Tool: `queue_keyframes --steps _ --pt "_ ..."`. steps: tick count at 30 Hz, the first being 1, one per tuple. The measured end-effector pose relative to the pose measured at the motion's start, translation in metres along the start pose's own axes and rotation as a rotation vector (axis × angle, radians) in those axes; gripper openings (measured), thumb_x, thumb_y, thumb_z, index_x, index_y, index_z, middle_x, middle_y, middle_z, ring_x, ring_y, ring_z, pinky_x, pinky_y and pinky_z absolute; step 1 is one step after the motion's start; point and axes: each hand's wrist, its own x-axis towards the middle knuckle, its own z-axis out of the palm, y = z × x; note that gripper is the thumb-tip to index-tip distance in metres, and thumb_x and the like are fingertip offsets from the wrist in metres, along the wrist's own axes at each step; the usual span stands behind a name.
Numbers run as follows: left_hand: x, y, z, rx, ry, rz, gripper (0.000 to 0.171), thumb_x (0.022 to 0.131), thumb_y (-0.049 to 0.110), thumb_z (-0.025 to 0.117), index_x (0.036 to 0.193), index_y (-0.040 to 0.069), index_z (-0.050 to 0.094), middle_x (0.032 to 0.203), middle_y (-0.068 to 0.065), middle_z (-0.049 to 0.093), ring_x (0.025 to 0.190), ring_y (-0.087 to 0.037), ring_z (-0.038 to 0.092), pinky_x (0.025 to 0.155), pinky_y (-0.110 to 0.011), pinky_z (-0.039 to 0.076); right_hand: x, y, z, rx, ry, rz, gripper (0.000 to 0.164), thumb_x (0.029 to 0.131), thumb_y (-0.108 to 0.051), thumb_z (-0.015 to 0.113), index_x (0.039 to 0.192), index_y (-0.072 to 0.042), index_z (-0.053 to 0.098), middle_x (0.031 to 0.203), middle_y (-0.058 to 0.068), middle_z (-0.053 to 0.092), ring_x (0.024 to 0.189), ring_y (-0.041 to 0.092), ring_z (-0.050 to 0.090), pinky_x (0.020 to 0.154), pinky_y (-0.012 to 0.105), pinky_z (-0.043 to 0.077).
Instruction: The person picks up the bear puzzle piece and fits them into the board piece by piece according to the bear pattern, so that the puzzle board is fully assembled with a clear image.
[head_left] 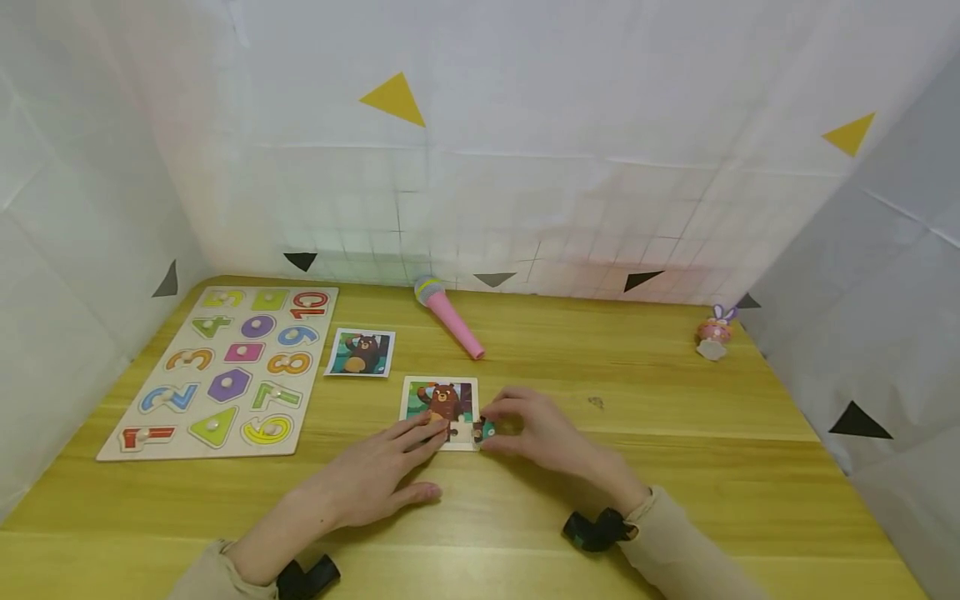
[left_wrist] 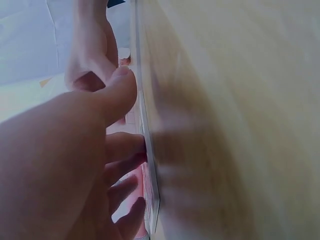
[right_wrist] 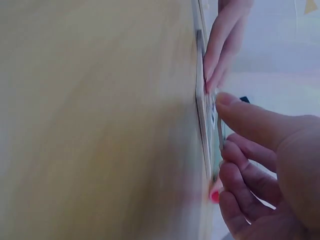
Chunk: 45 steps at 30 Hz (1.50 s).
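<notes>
A small bear jigsaw puzzle (head_left: pixel 441 398) lies in its pale tray on the wooden table, with a bare gap at its lower right. My left hand (head_left: pixel 371 479) rests its outstretched fingers on the puzzle's lower left part, covering some of the picture. Between thumb and fingers, my right hand (head_left: pixel 538 432) pinches a dark and teal puzzle piece (head_left: pixel 488 429) at the tray's right edge, beside the gap. In the right wrist view the piece (right_wrist: pixel 220 125) appears edge-on, tilted slightly above the tray (right_wrist: pixel 201 100).
A bear picture card (head_left: pixel 362 353) lies up and left of the puzzle. Farther left is a number and shape peg board (head_left: pixel 300 417). A pink toy microphone (head_left: pixel 453 323) lies behind the puzzle, and a small bunny-eared toy (head_left: pixel 714 332) stands at the far right.
</notes>
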Motion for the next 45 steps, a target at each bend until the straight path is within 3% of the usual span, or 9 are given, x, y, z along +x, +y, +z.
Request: queue_keyframes --steps 7,28,38,45 --pt "0.0 0.001 0.001 -0.033 -0.013 -0.029 0.073 0.1 0.062 0.042 0.157 0.017 0.034 0.167 -0.003 0.022 0.148 -0.027 0.033 0.11 -0.049 0.043 0.012 -0.01 0.009 -0.017 -0.002 0.017 0.036 0.081 -0.024 0.085 0.111 -0.007 0.076 0.099 -0.001 0.068 0.086 0.014 0.061 0.077 0.027 0.054" --pt "0.001 0.001 0.003 -0.048 0.01 -0.042 0.074 0.099 0.061 0.046 0.156 0.014 0.036 0.164 -0.008 0.029 0.147 -0.028 0.035 0.114 -0.049 0.039 0.021 -0.01 0.024 -0.033 0.026 0.019 0.039 0.081 -0.026 0.085 0.113 -0.006 0.074 0.099 0.002 0.067 0.084 0.014 0.057 0.074 0.026 0.049" --pt "0.001 0.002 0.002 -0.026 -0.007 -0.023 0.07 0.1 0.06 0.045 0.158 0.023 0.033 0.165 -0.008 0.026 0.148 -0.031 0.032 0.115 -0.052 0.037 0.021 -0.011 0.024 -0.058 0.032 0.05 0.036 0.079 -0.027 0.086 0.108 -0.008 0.076 0.095 0.0 0.063 0.083 0.014 0.056 0.073 0.024 0.048" --pt "0.003 0.002 0.004 -0.001 0.0 -0.003 0.071 0.1 0.062 0.043 0.159 0.023 0.031 0.167 -0.001 0.023 0.15 -0.029 0.028 0.116 -0.053 0.036 0.019 -0.008 0.021 -0.015 -0.001 0.041 0.029 0.085 -0.022 0.081 0.111 -0.008 0.077 0.095 0.0 0.062 0.079 0.015 0.053 0.068 0.022 0.044"
